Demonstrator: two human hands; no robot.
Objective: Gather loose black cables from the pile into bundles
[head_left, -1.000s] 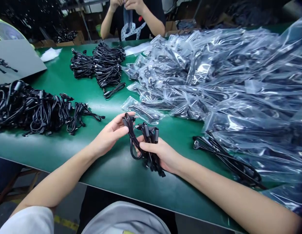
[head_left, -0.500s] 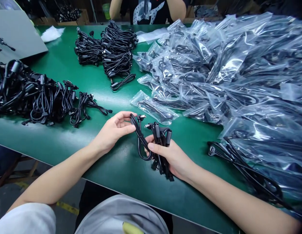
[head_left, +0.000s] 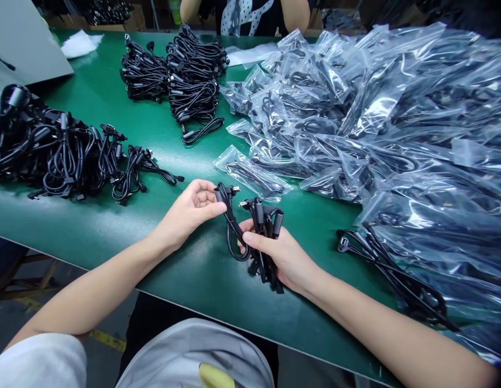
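Observation:
Between thumb and fingers, my left hand [head_left: 197, 207] pinches the upper end of a coiled black cable [head_left: 232, 225] with an angled metal-tipped plug. The lower loop of that cable touches the thumb of my right hand [head_left: 285, 253]. My right hand is closed round a bunch of black cables [head_left: 261, 226], whose plugs and thick barrel-shaped parts stick up above the fingers. Both hands are over the green table [head_left: 194, 280] near its front edge. Just beyond them lies a clear bag with a cable inside [head_left: 254, 172].
A large heap of bagged cables [head_left: 380, 118] covers the right side. Loose black cables [head_left: 390, 269] lie by my right forearm. Cable piles stand at left [head_left: 64, 151] and at the back [head_left: 194, 75]. A grey box [head_left: 28, 43] is far left. Another person [head_left: 246, 16] sits opposite.
The whole view has shifted slightly, with the table's things a little higher in the picture. Both hands keep their hold; the cable in my left hand has turned very slightly.

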